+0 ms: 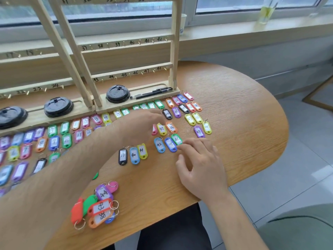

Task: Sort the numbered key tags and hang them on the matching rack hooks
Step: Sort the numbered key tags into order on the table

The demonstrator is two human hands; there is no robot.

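Observation:
Several coloured numbered key tags lie in rows on the wooden table [234, 109]. My left hand [142, 125] reaches over the middle rows, its fingertips down beside the yellow tag 45 [161, 129] and a pink tag [154, 130]. My right hand [200, 159] touches the lower end of the green tag [177, 139] with its fingertips, next to two blue tags [170, 144]. A loose pile of tags [98, 206] lies near the front edge. The wooden hook racks [126, 43] stand behind, with handwritten numbers and bare hooks.
Black cup lids [118, 93] sit on the rack bases, with black pens [153, 92] beside one. A glass [266, 11] stands on the window sill. The table's curved edge falls away to the right, above a tiled floor.

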